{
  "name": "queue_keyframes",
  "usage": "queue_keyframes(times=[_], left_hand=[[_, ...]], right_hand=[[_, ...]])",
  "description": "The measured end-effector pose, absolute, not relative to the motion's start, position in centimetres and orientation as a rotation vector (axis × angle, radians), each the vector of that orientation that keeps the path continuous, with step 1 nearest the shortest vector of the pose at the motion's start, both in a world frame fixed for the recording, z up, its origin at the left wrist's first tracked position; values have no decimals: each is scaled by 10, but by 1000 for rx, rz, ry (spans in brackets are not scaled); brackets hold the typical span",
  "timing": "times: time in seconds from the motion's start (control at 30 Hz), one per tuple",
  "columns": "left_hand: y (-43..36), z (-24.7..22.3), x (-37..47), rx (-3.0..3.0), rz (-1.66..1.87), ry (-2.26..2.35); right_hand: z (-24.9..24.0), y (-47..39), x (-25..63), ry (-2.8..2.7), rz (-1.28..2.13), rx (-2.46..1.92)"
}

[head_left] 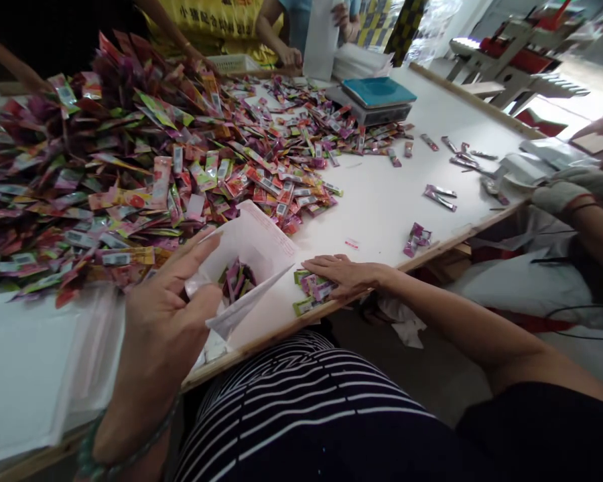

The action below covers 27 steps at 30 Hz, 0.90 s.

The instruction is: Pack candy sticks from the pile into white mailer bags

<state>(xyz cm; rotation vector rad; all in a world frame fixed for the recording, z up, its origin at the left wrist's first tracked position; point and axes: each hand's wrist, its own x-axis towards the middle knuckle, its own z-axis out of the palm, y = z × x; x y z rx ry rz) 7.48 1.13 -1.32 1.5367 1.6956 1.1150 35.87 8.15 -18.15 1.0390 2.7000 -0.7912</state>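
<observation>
My left hand (173,314), with a beaded bracelet at its wrist, holds a white bag (254,251) by its left side. The bag's mouth gapes toward me, and several purple and green packets (238,280) lie inside. At the table's front edge, right of the bag, my right hand (342,274) rests flat over a few green and purple packets (311,291), its fingers stretched out. A large heap of colourful packets (181,167) spreads behind the bag and to the left.
White bags (25,368) are stacked at the left. A blue-topped scale (379,97) stands at the back. Loose packets (417,239) lie to the right, near another person's gloved hands (565,194). Other people's arms reach in across the table.
</observation>
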Motion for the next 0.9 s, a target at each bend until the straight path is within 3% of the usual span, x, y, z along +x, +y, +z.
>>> queue_keyframes(times=[0.37,0.47,0.63,0.77,0.83,0.9], left_hand=[[21,-19,79,2007,1016,1675],[30,-22,91,2051,869,1607],[44,-29,99,2066,784,1499],[46,-34,112,2069,736,1414],[47,-37,125,2051,677,1390],[49,-41,138,2021,639,1345]], right_hand=[[-189,80,344,2744,-459,1327],[-192,71,342,2677,-562,1574],[-188,73,354,2294,-824,2390],[-147,77,373,2253,-1177,2935],[-111,71,376,2470,-970,3116],[-75,60,370,2784,-326,3017]])
